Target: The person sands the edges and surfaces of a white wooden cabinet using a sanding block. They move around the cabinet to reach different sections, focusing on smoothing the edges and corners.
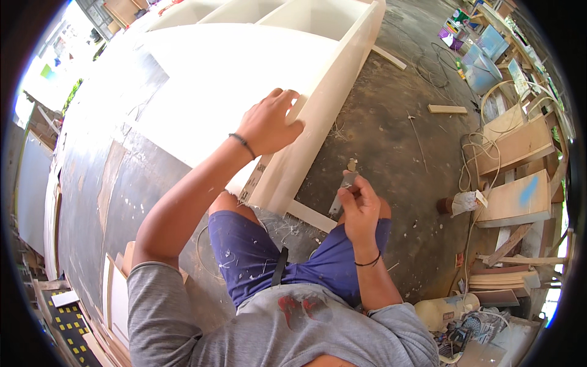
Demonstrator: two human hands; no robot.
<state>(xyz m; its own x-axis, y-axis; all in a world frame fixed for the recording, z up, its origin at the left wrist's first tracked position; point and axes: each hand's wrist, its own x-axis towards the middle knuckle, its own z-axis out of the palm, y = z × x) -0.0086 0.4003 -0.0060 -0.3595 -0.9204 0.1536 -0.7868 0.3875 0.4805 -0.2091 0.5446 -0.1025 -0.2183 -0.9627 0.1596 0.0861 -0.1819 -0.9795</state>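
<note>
A large white cabinet-like frame (324, 113) lies in front of me, its long edge running away toward the far right. My left hand (269, 121) is at that edge, palm down, thumb and fingers apart and bent. Whether the fingertips press on the edge, I cannot tell. My right hand (362, 211) is closed on a flat grey metal scraper (348, 180), held over the floor near my right knee. A pale beige lump, like putty, shows at its far end. The near end of the frame sits between my knees, with ragged fibres along it.
Wood strips (447, 109) and thin cables lie on the floor to the right. Beyond them are a bucket (482, 74), stacked boards (515, 197) and a dusty power tool (474, 330). Boards lean at the left, and a pale strip (310, 216) lies by my knees.
</note>
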